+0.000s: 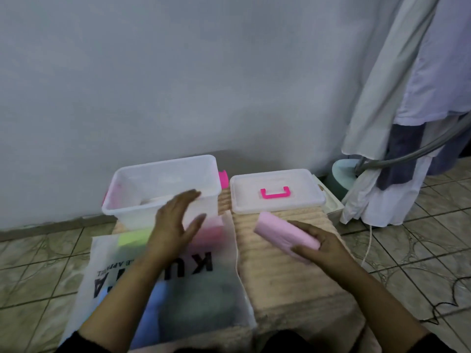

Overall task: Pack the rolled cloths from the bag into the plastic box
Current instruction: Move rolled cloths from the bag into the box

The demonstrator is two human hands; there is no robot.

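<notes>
Overhead, head camera view only. Right hand [322, 244] reaches in from lower right, forearm angled up and left, fingers and thumb curled round a pale pink rolled cloth [285, 234]. Roll lies tilted, far end pointing up-left, held above the beige ribbed mat [288, 271], just in front of the lid.

Left hand [175, 225] is raised over the near rim of the clear plastic box [163, 189], fingers straight and spread, thumb apart, holding nothing. Whether it touches the box rim — cannot tell; motion blur at the fingertips.

Box stands open at the far left of the mat, near the wall, with pink side clips. Something pale lies in its bottom; too washed out to identify. Its clear flat lid with a pink handle [277, 191] lies just beside it to the right.

White translucent bag with black lettering [163, 284] lies in front of the box, under the left forearm. Through it show a yellow-green cloth [132, 238], a pink one [211, 229], a light blue one [153, 307] and a grey-green one [198, 301].

Pale garments [407, 110] hang at right over the tiled floor [407, 250].
</notes>
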